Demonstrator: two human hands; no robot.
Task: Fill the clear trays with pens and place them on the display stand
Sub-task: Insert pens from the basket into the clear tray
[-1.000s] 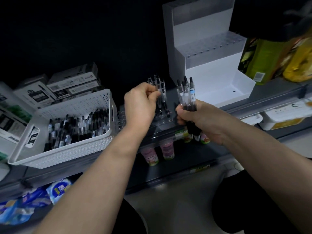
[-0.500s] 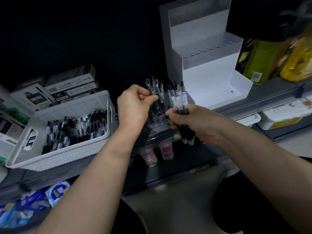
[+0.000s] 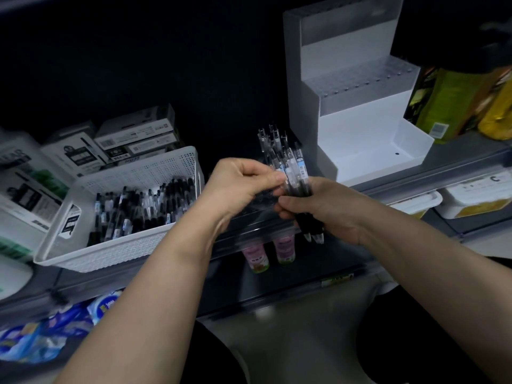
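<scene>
A long dark grey metal shelf [image 3: 432,173] runs across from 9 o'clock to 3 o'clock. On it, at 1 o'clock, stands the white stepped plastic display stand [image 3: 360,139]. Its bottom step is bare, and the clear, hole-dotted piece on its middle step [image 3: 360,79] shows no pens. At 9 o'clock sits a white perforated plastic basket [image 3: 171,162] with many loose pens [image 3: 144,209] lying in it, so plenty of stock is left. Printed cardboard boxes [image 3: 133,139] are stacked behind it at 10 o'clock.

Just above centre the two hands meet. The right hand [image 3: 327,209] is clamped around a handful of black-and-clear plastic click pens [image 3: 297,178], clicker ends up and tips poking out below the palm. The left hand [image 3: 238,187] is curled, its thumb and forefinger pinching at the left edge of that handful, apparently to draw out one pen, though blur hides the exact grip.

Behind the hands, toward 12 o'clock, the clear plastic tray [image 3: 257,200] rests on the shelf. It is barely visible except for glints and the few upright pens [image 3: 273,142] already standing in it.

The task looks early. One tray is partly filled, most of its holes seem open, and no filled tray is on the stand. The rest of this tray has yet to be filled and the tray lifted onto a step.
</scene>
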